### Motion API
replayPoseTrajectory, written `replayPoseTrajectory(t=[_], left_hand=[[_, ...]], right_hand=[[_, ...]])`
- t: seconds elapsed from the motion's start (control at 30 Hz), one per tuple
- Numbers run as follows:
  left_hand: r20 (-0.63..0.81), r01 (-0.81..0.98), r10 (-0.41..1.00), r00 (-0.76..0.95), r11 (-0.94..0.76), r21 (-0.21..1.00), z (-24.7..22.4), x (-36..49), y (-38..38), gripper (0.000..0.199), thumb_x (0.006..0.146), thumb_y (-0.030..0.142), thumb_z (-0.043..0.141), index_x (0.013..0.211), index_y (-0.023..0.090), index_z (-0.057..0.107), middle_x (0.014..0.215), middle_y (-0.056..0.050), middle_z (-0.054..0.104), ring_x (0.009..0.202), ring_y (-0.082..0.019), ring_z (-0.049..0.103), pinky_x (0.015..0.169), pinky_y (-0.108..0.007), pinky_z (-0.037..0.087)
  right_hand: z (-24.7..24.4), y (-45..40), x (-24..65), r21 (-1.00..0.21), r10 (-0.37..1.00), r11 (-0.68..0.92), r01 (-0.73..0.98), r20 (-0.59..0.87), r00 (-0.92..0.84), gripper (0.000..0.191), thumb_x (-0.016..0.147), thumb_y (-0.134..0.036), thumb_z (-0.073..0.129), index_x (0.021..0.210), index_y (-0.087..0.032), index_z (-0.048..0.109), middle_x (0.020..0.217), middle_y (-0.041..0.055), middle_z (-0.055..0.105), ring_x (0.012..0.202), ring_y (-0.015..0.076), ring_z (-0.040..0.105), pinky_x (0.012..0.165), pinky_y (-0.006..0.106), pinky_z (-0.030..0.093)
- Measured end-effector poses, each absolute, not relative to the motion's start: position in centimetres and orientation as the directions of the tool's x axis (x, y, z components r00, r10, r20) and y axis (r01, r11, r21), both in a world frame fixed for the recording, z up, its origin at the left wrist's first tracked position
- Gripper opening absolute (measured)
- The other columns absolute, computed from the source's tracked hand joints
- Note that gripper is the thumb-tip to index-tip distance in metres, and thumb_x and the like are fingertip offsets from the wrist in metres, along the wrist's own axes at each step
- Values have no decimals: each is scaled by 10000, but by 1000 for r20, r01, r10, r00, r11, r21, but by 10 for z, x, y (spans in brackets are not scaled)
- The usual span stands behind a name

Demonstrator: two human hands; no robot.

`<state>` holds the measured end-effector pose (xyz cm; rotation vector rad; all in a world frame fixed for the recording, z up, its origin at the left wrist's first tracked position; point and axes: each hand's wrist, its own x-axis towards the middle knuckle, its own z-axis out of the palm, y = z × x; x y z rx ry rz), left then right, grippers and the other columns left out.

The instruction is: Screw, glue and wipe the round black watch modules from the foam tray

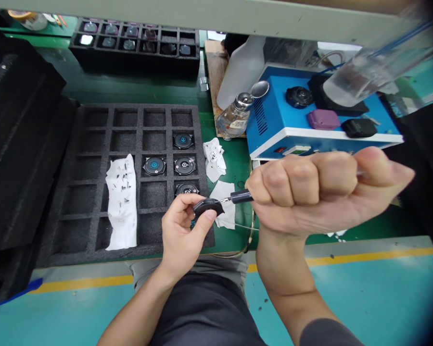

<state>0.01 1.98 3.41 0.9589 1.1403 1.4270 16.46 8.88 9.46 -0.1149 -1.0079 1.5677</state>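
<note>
white label (237,124) reading “酒精”, on clear metal-topped bottle (231,116)

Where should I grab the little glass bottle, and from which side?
I'd hold the glass bottle around its wide round body, below the metal top, probably coming from the front left. The blue box crowds its right and the white bottle stands behind, while the front left looks more open.
</note>
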Motion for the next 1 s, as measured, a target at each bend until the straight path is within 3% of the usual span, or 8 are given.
replayPoseTrajectory(t=[0.4, 0.5, 0.6, 0.73, 0.8, 0.83, 0.93, 1.0], left_hand=[[-15, -265, 985, -172, -31, 964, 33, 0, 20, 165, 832, 198, 807, 958, 185, 702, 838, -3, 702, 780, -110, 667, 725, -191, 532], [-24, -280, 985, -171, -25, 960, 32, 0, 20, 167, 831, 199, 811, 958, 188, 704, 845, -4, 701, 786, -107, 663, 733, -188, 532], [-28, -326, 985, -171, -30, 945, 29, 0, 20, 170, 834, 200, 815, 963, 197, 706, 855, 1, 696, 795, -97, 655, 740, -175, 527], [-43, -416, 981, -187, -40, 909, 24, -3, 22, 210, 816, 199, 840, 973, 215, 700, 909, 7, 694, 839, -91, 651, 773, -165, 522], [-75, -446, 981, -182, -14, 895, 24, -5, 23, 252, 813, 219, 848, 1024, 224, 710, 964, -2, 706, 875, -99, 655, 809, -177, 525], [-96, -458, 980, -175, 5, 889, 24, -6, 23, 288, 816, 238, 849, 1073, 230, 719, 996, -11, 718, 896, -105, 660, 830, -186, 527], [-154, -486, 976, -154, 61, 872, 27, -7, 25, 368, 818, 306, 850, 1163, 227, 748, 1046, -39, 754, 922, -117, 672, 858, -196, 527], [-170, -501, 973, -156, 70, 863, 30, -8, 25, 338, 794, 329, 867, 1099, 213, 782, 1029, -46, 769, 923, -122, 679, 857, -193, 529]], right_hand=[[92, 97, 167, -673, 763, 179, -717, 555, -331, 561, 957, -449, 484, 555, -226, 161, 389, -87, 89, 341, 84, 93, 381, 272, 254], [94, 96, 172, -680, 846, 259, -686, 503, -179, 573, 978, -461, 498, 569, -226, 172, 437, -84, 77, 376, 86, 85, 402, 264, 288], [103, 96, 175, -697, 889, 359, -621, 458, 0, 568, 949, -458, 605, 576, -235, 239, 507, -79, 146, 413, 81, 174, 429, 251, 331], [112, 100, 174, -730, 791, 611, -307, 543, 283, 360, 1003, -369, 537, 666, -244, 511, 664, -27, 409, 656, 121, 551, 745, 313, 542], [105, 104, 173, -737, 711, 668, -100, 592, 380, 367, 1060, -372, 410, 800, -246, 637, 815, 14, 554, 845, 149, 636, 857, 356, 547], [98, 107, 173, -735, 669, 678, 24, 630, 395, 385, 1071, -400, 377, 882, -250, 676, 884, 23, 600, 868, 151, 649, 833, 349, 552], [68, 115, 175, -793, 766, 532, 295, 600, 232, 329, 1049, -490, 440, 1112, -285, 690, 974, 21, 675, 787, 151, 671, 767, 353, 581], [46, 119, 175, -791, 822, 489, 368, 559, 110, 253, 1001, -452, 569, 1102, -270, 712, 1025, 40, 728, 907, 187, 707, 874, 395, 595]])
